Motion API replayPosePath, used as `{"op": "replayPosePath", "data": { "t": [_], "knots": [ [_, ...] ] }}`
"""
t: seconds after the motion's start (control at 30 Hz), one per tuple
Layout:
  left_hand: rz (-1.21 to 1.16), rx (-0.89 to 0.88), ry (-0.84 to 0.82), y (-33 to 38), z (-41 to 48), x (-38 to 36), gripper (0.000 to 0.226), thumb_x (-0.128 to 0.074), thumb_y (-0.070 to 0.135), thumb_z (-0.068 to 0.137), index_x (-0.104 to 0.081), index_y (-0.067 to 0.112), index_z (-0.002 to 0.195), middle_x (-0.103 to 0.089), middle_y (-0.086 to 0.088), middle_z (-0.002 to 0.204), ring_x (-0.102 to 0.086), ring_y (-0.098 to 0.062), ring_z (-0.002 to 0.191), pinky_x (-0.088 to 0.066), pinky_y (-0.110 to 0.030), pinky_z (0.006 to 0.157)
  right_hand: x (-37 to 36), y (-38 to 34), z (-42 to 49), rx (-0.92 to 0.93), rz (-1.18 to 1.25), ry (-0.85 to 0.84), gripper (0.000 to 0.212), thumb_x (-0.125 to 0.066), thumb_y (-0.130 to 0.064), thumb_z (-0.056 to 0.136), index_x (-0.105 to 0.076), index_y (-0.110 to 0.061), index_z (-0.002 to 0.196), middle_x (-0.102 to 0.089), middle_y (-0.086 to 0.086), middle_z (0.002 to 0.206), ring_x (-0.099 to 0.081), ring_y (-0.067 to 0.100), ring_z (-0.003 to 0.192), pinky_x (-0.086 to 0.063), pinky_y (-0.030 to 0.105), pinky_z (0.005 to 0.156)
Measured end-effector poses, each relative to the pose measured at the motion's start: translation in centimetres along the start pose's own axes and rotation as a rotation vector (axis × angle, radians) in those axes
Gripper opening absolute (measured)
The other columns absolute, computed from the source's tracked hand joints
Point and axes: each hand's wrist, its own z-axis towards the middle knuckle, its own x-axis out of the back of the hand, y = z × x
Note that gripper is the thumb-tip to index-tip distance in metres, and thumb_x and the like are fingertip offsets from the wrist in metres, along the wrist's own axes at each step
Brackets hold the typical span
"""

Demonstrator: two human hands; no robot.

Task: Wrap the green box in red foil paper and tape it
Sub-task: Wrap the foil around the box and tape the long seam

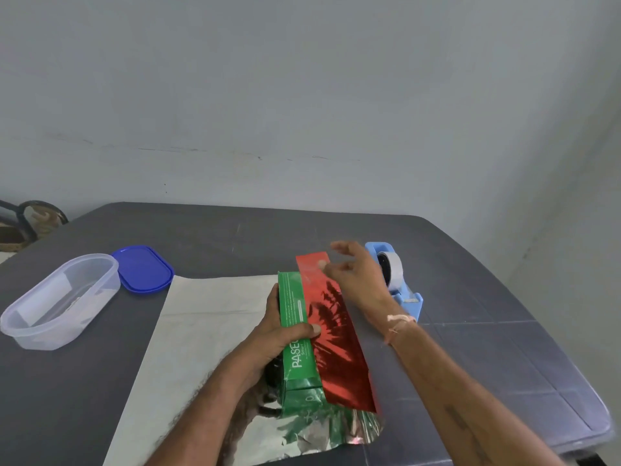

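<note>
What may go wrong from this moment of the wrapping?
1. Only the left hand holds the red foil flap down on the green box, with its thumb; if the thumb slips, the flap may lift before tape is on.
2. The right hand is close in front of the tape dispenser and might knock it.
3. The foil near the box's close end is crumpled and could tear.

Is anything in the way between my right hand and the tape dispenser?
Nothing visible. The right hand is over the far end of the red foil, and the blue tape dispenser stands just beyond it on the table, with no object between them. The left hand grips the green box.
</note>
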Motion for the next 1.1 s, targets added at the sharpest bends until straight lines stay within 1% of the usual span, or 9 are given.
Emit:
{"op": "replayPosePath", "data": {
  "t": [0.1, 0.2, 0.27, 0.37, 0.47, 0.6, 0.73, 0.93, 1.1],
  "knots": [
    [0.006, -0.002, 0.009, 0.0, -0.2, -0.1, 0.113, -0.087, 0.028, 0.062, -0.019, 0.042, 0.151, -0.064, 0.002, 0.126, -0.073, -0.014, 0.102, -0.059, -0.028, 0.076, 3.2, 0.8, -2.8, 0.072, -0.053, 0.265, 0.026, -0.077, -0.029, 0.089, -0.066, -0.029, 0.114, -0.06, -0.014, 0.117, -0.064, 0.006, 0.095, -0.048, 0.016, 0.079],
    [0.002, 0.003, 0.013, 0.1, -0.5, -0.2, 0.118, -0.09, 0.036, 0.054, -0.021, 0.045, 0.149, -0.063, 0.002, 0.127, -0.071, -0.016, 0.106, -0.059, -0.03, 0.079, 7.2, 2.7, -3.9, -0.05, -0.213, 0.431, 0.027, -0.069, -0.032, 0.094, -0.069, -0.022, 0.119, -0.059, -0.001, 0.123, -0.062, 0.018, 0.107, -0.051, 0.031, 0.092],
    [0.001, 0.012, 0.024, 0.0, -0.4, -0.1, 0.117, -0.091, 0.038, 0.051, -0.024, 0.046, 0.147, -0.065, 0.002, 0.126, -0.071, -0.018, 0.107, -0.058, -0.034, 0.083, 9.3, 4.3, -3.3, -0.226, -0.298, 0.356, 0.034, -0.064, -0.039, 0.096, -0.071, -0.012, 0.116, -0.064, 0.006, 0.119, -0.062, 0.024, 0.109, -0.052, 0.042, 0.097],
    [0.007, 0.019, 0.019, 0.0, -0.3, -0.1, 0.121, -0.091, 0.042, 0.047, -0.025, 0.046, 0.147, -0.064, 0.001, 0.128, -0.069, -0.02, 0.11, -0.057, -0.037, 0.087, 11.1, 5.5, -2.8, -0.443, -0.193, 0.164, 0.046, -0.064, -0.041, 0.096, -0.07, 0.004, 0.091, -0.066, 0.01, 0.087, -0.061, 0.024, 0.08, -0.058, 0.043, 0.078],
    [0.015, 0.018, 0.015, 0.0, -0.3, -0.1, 0.122, -0.091, 0.045, 0.045, -0.024, 0.047, 0.147, -0.063, 0.001, 0.13, -0.068, -0.021, 0.113, -0.057, -0.041, 0.091, 11.5, 5.5, -2.4, -0.498, -0.028, 0.083, 0.038, -0.069, -0.032, 0.095, -0.069, 0.005, 0.093, -0.066, 0.014, 0.092, -0.065, 0.024, 0.08, -0.063, 0.038, 0.074],
    [0.025, 0.018, 0.019, 0.0, -0.2, -0.1, 0.121, -0.09, 0.046, 0.044, -0.025, 0.048, 0.146, -0.063, 0.003, 0.13, -0.067, -0.02, 0.112, -0.056, -0.039, 0.089, 11.5, 4.8, -1.9, -0.553, 0.017, 0.06, 0.028, -0.075, -0.025, 0.092, -0.069, 0.002, 0.094, -0.067, 0.018, 0.104, -0.068, 0.027, 0.084, -0.064, 0.037, 0.074],
    [0.021, 0.021, 0.014, 0.0, -0.3, 0.0, 0.128, -0.091, 0.047, 0.044, -0.02, 0.047, 0.15, -0.061, 0.003, 0.131, -0.067, -0.02, 0.113, -0.056, -0.041, 0.093, 11.5, 3.8, -2.5, -0.603, 0.103, 0.047, 0.02, -0.076, -0.016, 0.091, -0.067, 0.002, 0.095, -0.064, 0.022, 0.115, -0.068, 0.03, 0.089, -0.064, 0.037, 0.064],
    [0.013, 0.027, 0.016, 0.0, -0.2, 0.0, 0.133, -0.092, 0.045, 0.042, -0.019, 0.04, 0.154, -0.063, 0.002, 0.129, -0.068, -0.021, 0.111, -0.057, -0.042, 0.092, 11.5, 2.6, -2.9, -0.631, 0.228, 0.082, 0.034, -0.07, -0.017, 0.095, -0.066, 0.002, 0.122, -0.061, 0.017, 0.123, -0.072, 0.038, 0.094, -0.065, 0.05, 0.073],
    [0.014, 0.03, 0.006, 0.2, -0.3, -0.1, 0.148, -0.097, 0.053, 0.028, -0.019, 0.04, 0.153, -0.063, 0.003, 0.128, -0.068, -0.021, 0.111, -0.056, -0.039, 0.087, 11.0, 3.1, -4.5, -0.564, 0.347, 0.155, 0.023, -0.07, -0.014, 0.092, -0.068, 0.003, 0.107, -0.064, 0.019, 0.118, -0.073, 0.037, 0.098, -0.063, 0.053, 0.079]
  ]
}}
